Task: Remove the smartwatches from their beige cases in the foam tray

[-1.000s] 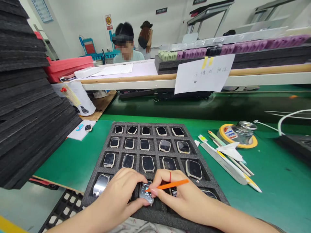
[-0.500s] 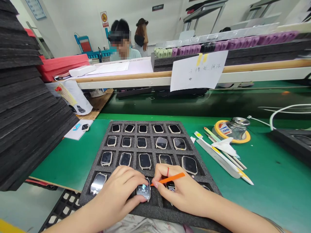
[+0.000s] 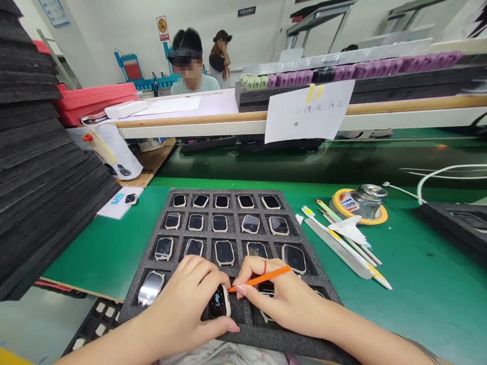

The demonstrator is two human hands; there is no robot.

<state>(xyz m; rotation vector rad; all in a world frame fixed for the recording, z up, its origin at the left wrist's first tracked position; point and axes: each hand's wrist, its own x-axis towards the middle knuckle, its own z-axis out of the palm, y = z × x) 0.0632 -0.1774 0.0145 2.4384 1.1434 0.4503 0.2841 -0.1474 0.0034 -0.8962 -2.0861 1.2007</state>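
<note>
Looking through the head camera, I have the left hand (image 3: 190, 294) curled round a square, off-white-cased watch (image 3: 218, 302), fingers bent over its upper edge and thumb along its lower one. The watch is tilted, its dark screen lit with a small bluish figure, over the front row of a dark grey foam tray (image 3: 274, 340); I can't tell whether it touches the compartment floor. I have the right hand (image 3: 262, 294) pinched on a slim, flat orange stick (image 3: 270, 276), its tip at the watch's right side. The two hands are close together, with only a narrow space between the fingers. Other pale-cased square watches (image 3: 224, 252) sit singly in compartments behind. The tray lies on a green worktop (image 3: 422, 263). To its right I see a white and yellow toothbrush (image 3: 340, 243), a crumpled white tissue (image 3: 352, 230) and a clear glass jar (image 3: 367, 204) by a yellow tape roll (image 3: 375, 220). A tall stack of black foam sheets (image 3: 38, 177) stands at the left.
</note>
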